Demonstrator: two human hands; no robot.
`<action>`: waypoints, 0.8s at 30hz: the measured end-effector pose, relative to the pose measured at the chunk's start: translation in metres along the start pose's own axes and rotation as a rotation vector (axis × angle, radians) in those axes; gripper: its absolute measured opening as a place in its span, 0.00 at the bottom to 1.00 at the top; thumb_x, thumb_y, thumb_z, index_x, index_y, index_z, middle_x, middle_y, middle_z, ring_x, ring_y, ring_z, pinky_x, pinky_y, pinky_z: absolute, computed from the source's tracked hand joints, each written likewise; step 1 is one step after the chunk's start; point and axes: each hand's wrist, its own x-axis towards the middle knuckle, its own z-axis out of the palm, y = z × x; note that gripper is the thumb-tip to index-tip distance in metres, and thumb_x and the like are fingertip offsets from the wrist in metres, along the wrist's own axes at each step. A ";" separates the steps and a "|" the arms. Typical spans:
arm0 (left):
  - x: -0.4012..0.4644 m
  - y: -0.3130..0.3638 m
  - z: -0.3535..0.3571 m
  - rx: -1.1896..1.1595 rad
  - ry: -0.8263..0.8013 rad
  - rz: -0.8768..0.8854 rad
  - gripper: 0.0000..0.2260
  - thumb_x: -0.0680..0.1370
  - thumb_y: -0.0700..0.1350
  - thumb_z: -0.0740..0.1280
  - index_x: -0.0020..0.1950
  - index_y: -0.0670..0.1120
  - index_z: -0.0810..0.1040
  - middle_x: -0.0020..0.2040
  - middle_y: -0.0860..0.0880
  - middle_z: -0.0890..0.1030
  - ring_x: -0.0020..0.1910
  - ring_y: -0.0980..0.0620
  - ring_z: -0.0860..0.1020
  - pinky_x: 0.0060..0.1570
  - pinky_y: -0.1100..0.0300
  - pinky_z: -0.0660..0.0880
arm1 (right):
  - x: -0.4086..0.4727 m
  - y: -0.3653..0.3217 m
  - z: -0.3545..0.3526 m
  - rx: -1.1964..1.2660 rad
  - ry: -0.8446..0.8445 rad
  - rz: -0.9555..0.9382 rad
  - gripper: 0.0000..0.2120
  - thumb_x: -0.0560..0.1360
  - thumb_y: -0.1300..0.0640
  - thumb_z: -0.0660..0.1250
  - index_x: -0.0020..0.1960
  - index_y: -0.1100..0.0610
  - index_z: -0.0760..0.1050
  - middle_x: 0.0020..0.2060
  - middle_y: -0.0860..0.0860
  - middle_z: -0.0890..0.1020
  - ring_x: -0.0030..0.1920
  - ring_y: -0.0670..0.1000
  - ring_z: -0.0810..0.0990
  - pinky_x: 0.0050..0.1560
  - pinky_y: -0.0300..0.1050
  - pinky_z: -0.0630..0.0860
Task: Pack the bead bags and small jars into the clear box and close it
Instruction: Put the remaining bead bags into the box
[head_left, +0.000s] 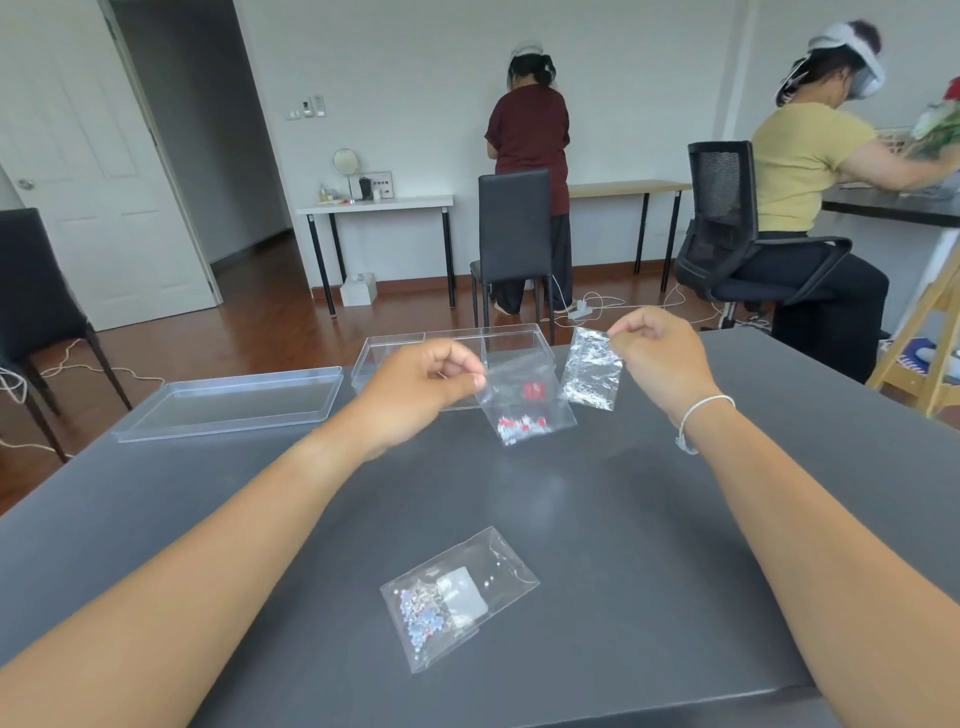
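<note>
Left hand (421, 387) pinches the top corner of a clear bag with red and white beads (524, 410), which hangs just right of its fingertips. Right hand (657, 351) pinches a bag of clear beads (592, 371), hanging to its left. Directly beyond both hands stands the clear box (511, 338), open; contents cannot be told through the bags. Its lid (234, 402) lies left of the left hand. A third bag, with bluish beads (457, 597), rests on the grey table (701, 545) below the forearms.
</note>
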 end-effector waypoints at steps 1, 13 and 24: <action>0.005 0.003 -0.005 -0.011 0.028 -0.004 0.06 0.73 0.41 0.68 0.38 0.51 0.77 0.39 0.51 0.79 0.37 0.58 0.75 0.38 0.72 0.70 | 0.001 0.001 0.000 0.008 0.014 0.008 0.07 0.70 0.61 0.61 0.38 0.53 0.76 0.35 0.46 0.76 0.36 0.43 0.73 0.34 0.36 0.67; 0.090 0.018 -0.028 0.152 0.174 -0.019 0.04 0.73 0.42 0.68 0.47 0.45 0.80 0.38 0.54 0.78 0.35 0.62 0.73 0.38 0.70 0.68 | 0.003 0.004 -0.001 0.016 0.055 0.027 0.07 0.71 0.60 0.60 0.38 0.51 0.75 0.35 0.45 0.77 0.35 0.42 0.73 0.32 0.36 0.67; 0.125 -0.003 -0.002 0.286 0.111 -0.059 0.05 0.73 0.41 0.66 0.43 0.46 0.83 0.41 0.53 0.80 0.35 0.63 0.74 0.38 0.68 0.71 | 0.003 0.004 0.000 -0.009 0.019 -0.001 0.07 0.71 0.60 0.61 0.38 0.50 0.75 0.36 0.45 0.78 0.36 0.43 0.74 0.31 0.36 0.66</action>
